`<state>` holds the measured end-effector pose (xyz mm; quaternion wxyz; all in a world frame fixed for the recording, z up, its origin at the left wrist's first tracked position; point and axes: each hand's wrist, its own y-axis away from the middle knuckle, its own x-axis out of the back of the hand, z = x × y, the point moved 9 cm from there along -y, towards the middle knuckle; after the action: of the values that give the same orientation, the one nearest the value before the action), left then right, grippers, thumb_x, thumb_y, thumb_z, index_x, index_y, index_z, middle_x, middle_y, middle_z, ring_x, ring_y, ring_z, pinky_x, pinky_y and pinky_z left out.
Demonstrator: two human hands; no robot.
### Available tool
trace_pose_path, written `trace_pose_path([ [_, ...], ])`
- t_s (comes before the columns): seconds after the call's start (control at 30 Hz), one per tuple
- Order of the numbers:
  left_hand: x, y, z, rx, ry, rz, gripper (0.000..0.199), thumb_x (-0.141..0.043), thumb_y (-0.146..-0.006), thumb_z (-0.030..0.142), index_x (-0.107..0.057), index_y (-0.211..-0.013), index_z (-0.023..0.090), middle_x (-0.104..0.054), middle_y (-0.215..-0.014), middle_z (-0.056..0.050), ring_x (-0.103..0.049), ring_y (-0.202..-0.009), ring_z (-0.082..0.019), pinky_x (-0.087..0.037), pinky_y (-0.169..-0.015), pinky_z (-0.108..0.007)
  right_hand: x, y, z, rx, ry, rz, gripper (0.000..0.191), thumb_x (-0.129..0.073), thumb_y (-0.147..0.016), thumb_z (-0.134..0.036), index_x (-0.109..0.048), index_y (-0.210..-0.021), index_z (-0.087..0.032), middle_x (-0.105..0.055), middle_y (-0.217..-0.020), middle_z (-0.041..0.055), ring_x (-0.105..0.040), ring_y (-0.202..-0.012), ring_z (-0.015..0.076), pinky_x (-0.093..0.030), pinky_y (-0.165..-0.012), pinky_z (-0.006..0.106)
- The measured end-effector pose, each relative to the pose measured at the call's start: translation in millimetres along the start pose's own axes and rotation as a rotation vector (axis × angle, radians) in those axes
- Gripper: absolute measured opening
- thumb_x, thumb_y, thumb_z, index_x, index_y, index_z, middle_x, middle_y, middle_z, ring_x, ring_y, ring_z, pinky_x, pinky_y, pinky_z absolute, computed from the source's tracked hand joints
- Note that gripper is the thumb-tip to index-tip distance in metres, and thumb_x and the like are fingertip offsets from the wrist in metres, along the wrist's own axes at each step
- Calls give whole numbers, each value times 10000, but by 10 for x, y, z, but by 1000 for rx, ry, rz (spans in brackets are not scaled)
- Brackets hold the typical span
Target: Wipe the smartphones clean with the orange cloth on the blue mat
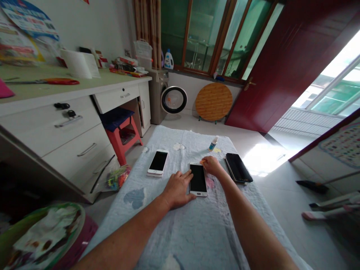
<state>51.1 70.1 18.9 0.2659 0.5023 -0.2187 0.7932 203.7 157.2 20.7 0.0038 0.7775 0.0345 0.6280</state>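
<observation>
A white smartphone point(198, 180) with a dark screen lies face up on the cloth-covered surface. Along its left side rests my left hand point(177, 190), fingers stretched onto the phone's edge and thumb spread towards its lower corner. My right hand point(212, 165) is closed at the phone's upper right corner, pinching a small orange piece point(202, 162) whose kind I cannot make out. To the left, another white phone point(158, 162) lies on top of a second one. On the right is a stack topped by a black phone point(239, 167). A small spray bottle point(213, 143) stands beyond my right hand.
A pale blue patterned cloth point(168, 240) covers the work surface. At lower left stands a bin point(81, 228) with crumpled waste. A red stool point(123, 138) is under the desk point(84, 92). Behind are a washing machine point(156, 97) with its door swung out and a round wooden tabletop point(213, 101).
</observation>
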Motion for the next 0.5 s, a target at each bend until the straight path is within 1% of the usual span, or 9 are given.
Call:
trace_pose_path([
  [0.1, -18, -1, -12, 2, 5, -6, 792, -663, -694, 539, -448, -1374, 195, -380, -1493, -87, -457, -1198, -327, -379, -990, -440, 0, 143, 26, -63, -23, 33, 329, -422, -858, -184, -728, -959, -115, -726, -919, 128, -644, -846, 179, -378, -673, 217],
  [0.2, -28, 0, -20, 17, 11, -30, 792, -660, -696, 539, -436, -1383, 214, -362, -1505, -75, -441, -1222, -329, -363, -1005, -445, -4, 302, 28, -102, -44, 45, 324, -425, -839, -168, -729, -943, -117, -728, -907, 128, -645, -826, 178, -366, -659, 215],
  [0.27, -28, -1, -20, 29, 12, -41, 793, -659, -696, 538, -435, -1386, 217, -361, -1506, -72, -434, -1232, -330, -356, -1012, -449, -13, 418, 27, -117, -79, 46, 313, -438, -824, -164, -732, -923, -128, -731, -883, 113, -643, -806, 171, -361, -652, 208],
  [0.4, -34, -8, -16, 31, 13, -47, 792, -658, -695, 545, -443, -1383, 216, -362, -1505, -75, -437, -1232, -337, -359, -1010, -451, -42, 648, 29, -131, -205, 48, 296, -445, -805, -176, -736, -848, -144, -725, -796, 89, -623, -708, 153, -350, -603, 199],
  [0.5, -51, -13, -21, 20, 6, -39, 790, -652, -699, 550, -444, -1382, 212, -359, -1507, -76, -438, -1231, -335, -364, -1003, -448, -61, 788, 37, -143, -254, 44, 296, -453, -777, -172, -741, -840, -145, -722, -791, 92, -621, -707, 153, -355, -595, 195],
])
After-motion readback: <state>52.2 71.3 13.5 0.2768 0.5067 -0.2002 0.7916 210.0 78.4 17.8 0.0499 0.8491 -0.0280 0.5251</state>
